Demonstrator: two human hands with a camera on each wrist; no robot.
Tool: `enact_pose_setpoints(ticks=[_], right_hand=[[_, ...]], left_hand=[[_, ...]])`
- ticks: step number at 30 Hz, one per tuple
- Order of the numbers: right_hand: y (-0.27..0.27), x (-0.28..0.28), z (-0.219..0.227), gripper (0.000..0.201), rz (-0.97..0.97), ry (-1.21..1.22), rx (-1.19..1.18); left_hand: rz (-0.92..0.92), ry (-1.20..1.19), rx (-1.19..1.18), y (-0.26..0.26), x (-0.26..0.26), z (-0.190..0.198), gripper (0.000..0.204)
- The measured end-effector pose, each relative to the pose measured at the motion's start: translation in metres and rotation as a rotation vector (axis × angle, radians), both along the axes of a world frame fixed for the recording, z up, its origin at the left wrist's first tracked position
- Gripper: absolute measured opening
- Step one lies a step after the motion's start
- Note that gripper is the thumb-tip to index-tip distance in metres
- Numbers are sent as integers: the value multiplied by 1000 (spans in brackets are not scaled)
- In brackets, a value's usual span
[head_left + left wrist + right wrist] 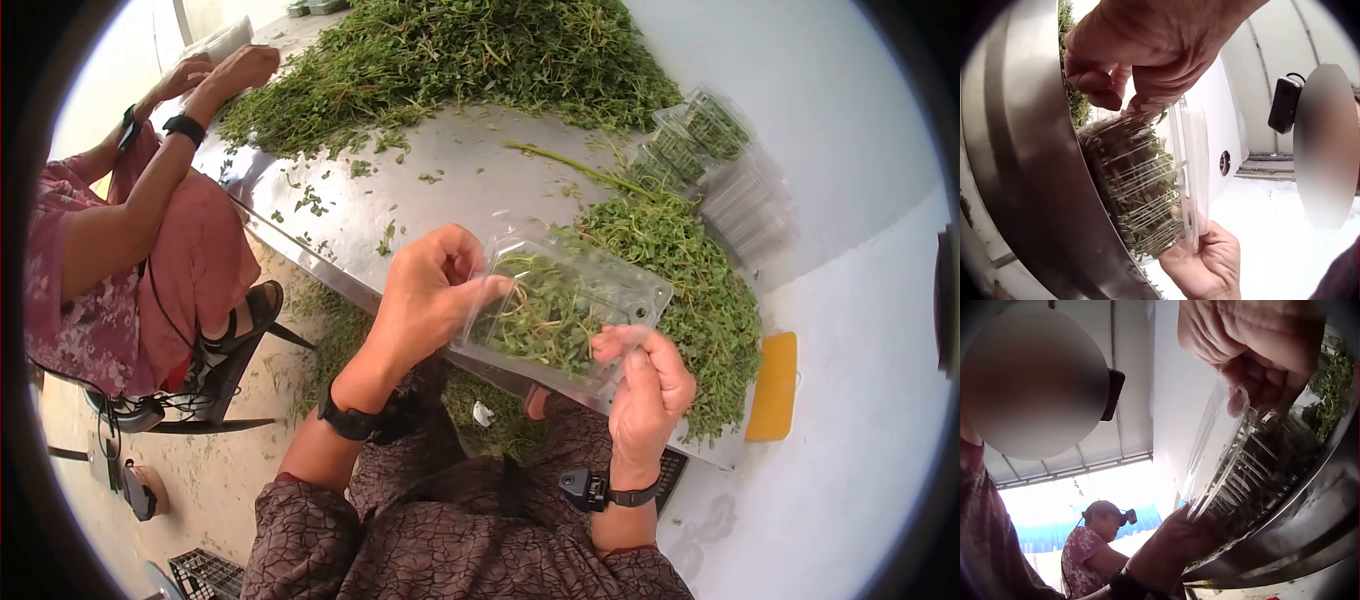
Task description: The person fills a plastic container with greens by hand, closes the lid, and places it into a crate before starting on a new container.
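A clear plastic box with green leafy stems inside is held up between both hands, above the table's front edge. My left hand grips its left end, thumb over the rim. At the opposite end my right hand pinches the corner between thumb and fingers. Ribbed walls of the box show in the left wrist view, with greens behind them and a clear lid beside the rim. The right wrist view shows the right hand at the box's rim. Whether the lid is fully closed, I cannot tell.
A large heap of greens covers the back of the metal table; a smaller heap lies at right. Filled boxes and stacked clear containers stand behind it. A yellow board is at right. Another person sits at left.
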State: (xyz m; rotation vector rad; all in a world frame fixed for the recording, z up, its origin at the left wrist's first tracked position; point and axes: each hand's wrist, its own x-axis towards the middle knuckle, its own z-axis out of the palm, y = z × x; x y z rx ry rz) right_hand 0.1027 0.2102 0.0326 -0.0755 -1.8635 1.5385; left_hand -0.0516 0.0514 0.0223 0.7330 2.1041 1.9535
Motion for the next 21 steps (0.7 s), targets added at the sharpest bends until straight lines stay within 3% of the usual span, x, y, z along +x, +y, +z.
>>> enact_pose_setpoints(ticks=[2, 4, 10, 13, 16, 21], right_hand=[[-6, 0, 7, 20, 18, -29, -128], [-10, -1, 11, 20, -11, -63, -149], [-6, -2, 5, 24, -60, -87, -140], [-3, -2, 2, 21, -41, -43, -116], [-5, -2, 1, 19, -34, -14, -136], [-5, -6, 0, 19, -52, 47, -136]], left_hand=[[-34, -52, -54, -3, -1, 2, 23], [-30, 244, -88, -3, -4, 3, 29], [-148, 454, -157, -6, -16, 6, 25], [-244, 387, -71, -10, -18, -2, 32], [-235, 241, -13, -15, -14, -3, 37], [-177, 248, 50, -18, -2, -6, 40]])
